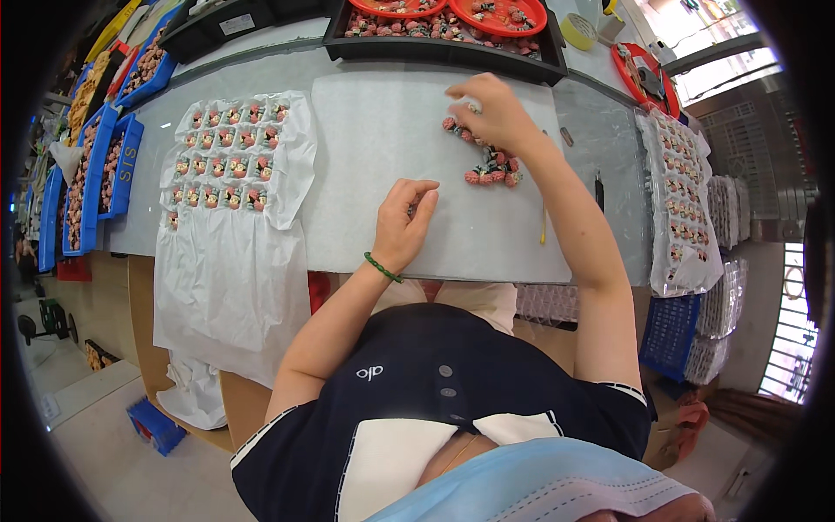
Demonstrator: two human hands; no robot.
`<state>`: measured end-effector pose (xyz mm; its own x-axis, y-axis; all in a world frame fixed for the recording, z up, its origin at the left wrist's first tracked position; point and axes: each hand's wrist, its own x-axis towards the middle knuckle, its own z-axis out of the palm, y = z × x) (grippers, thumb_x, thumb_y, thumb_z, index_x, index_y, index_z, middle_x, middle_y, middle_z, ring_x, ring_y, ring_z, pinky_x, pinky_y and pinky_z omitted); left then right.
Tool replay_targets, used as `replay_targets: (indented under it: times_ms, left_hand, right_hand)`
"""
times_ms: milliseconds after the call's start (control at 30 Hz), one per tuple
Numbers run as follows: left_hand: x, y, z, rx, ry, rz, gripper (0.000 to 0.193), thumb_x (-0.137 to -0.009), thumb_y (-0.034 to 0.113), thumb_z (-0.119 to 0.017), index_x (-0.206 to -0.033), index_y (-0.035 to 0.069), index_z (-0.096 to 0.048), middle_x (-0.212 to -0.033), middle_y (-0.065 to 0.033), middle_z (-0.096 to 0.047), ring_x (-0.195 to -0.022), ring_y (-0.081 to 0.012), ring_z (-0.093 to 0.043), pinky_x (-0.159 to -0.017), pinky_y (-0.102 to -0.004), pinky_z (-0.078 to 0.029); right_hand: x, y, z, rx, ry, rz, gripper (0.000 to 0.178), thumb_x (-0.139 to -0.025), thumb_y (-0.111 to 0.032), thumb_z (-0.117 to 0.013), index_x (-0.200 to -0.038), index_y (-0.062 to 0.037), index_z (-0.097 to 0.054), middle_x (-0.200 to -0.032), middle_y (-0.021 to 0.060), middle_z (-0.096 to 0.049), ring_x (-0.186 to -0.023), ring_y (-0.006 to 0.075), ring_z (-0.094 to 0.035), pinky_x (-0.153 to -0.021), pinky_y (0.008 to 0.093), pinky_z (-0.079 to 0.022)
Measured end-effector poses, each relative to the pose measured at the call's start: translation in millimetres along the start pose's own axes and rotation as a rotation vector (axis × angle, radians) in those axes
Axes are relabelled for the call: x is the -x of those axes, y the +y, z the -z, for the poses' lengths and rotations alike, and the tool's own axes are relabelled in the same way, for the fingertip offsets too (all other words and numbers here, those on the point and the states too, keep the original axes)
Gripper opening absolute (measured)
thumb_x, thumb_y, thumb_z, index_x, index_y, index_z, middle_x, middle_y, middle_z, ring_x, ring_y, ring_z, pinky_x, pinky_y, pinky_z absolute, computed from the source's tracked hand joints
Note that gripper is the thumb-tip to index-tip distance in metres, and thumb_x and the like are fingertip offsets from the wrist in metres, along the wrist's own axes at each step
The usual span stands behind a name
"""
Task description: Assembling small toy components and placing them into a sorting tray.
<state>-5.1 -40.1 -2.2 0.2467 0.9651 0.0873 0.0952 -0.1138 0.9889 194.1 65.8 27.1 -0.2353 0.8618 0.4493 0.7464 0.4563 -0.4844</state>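
Note:
My right hand (494,113) arches over a loose cluster of small pink-and-green figurines (491,167) on a white sheet (357,157). A pale-and-green figurine (474,107) shows between its thumb and fingers. Nearer to me, my left hand (405,224) is closed above the sheet, a green bracelet on its wrist. Something small and dark shows between its thumb and fingers, too hidden to name. On the left lies a white blister tray (185,150) with rows of similar figurines in its pockets, draped with thin white film (230,278).
A black bin (444,58) holds many figurines and red round trays (497,26) at the far edge. Another filled blister tray (683,200) lies at right. A yellow-tipped stick (544,228) and a black pen-like tool (598,190) lie right of the sheet. Blue bins (122,170) stand left.

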Motion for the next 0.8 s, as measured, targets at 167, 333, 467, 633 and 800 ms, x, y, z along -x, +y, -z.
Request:
replay_targets:
  times_ms: [167,333,467,633,800]
  left_hand:
    - [10,-2,-2,0.028,0.014,0.024,0.015,-0.083,0.011,-0.054,-0.093,0.002,-0.059,-0.076,-0.0026,-0.050,-0.064,-0.0098,-0.045,-0.058,-0.0220,-0.039]
    - [10,-7,15,0.395,0.045,0.288,0.021,-0.085,0.015,-0.052,-0.100,0.002,-0.058,-0.080,0.0021,-0.052,-0.065,-0.0050,-0.042,-0.058,-0.0185,-0.037]
    - [7,-10,13,0.789,-0.055,0.431,0.024,-0.086,0.019,-0.052,-0.103,0.001,-0.057,-0.076,0.0032,-0.053,-0.063,-0.0022,-0.040,-0.055,-0.0161,-0.035]
    - [11,-27,2,0.640,-0.131,0.425,0.024,-0.085,0.019,-0.054,-0.101,0.001,-0.058,-0.073,0.0034,-0.053,-0.060,-0.0026,-0.040,-0.054,-0.0162,-0.034]
    - [8,-40,-1,0.677,-0.140,0.413,0.023,-0.087,0.018,-0.052,-0.102,0.001,-0.056,-0.075,0.0026,-0.052,-0.063,-0.0040,-0.042,-0.056,-0.0170,-0.035]
  right_hand:
    - [29,-28,-15,0.281,-0.105,0.237,0.016,-0.075,-0.006,-0.060,-0.090,-0.0053,-0.063,-0.081,0.0058,-0.061,-0.076,0.0200,-0.058,-0.069,0.0308,-0.045]
    - [55,-86,-12,-0.717,-0.129,-0.582,0.025,-0.082,-0.007,-0.055,-0.106,-0.0021,-0.054,-0.088,0.0060,-0.059,-0.076,0.0124,-0.057,-0.063,0.0249,-0.045]
    - [90,-106,-24,-1.133,0.007,-0.828,0.032,-0.084,-0.009,-0.053,-0.114,0.0008,-0.044,-0.099,0.0086,-0.054,-0.077,0.0112,-0.055,-0.062,0.0211,-0.046]
    - [117,-111,-39,-1.165,0.243,-0.963,0.027,-0.086,-0.010,-0.052,-0.110,0.0004,-0.046,-0.091,0.0073,-0.053,-0.078,0.0117,-0.056,-0.063,0.0222,-0.049]
    - [140,-109,-58,-1.119,0.246,-0.864,0.023,-0.084,-0.008,-0.054,-0.103,0.0042,-0.050,-0.086,0.0098,-0.056,-0.073,0.0138,-0.058,-0.063,0.0235,-0.050]
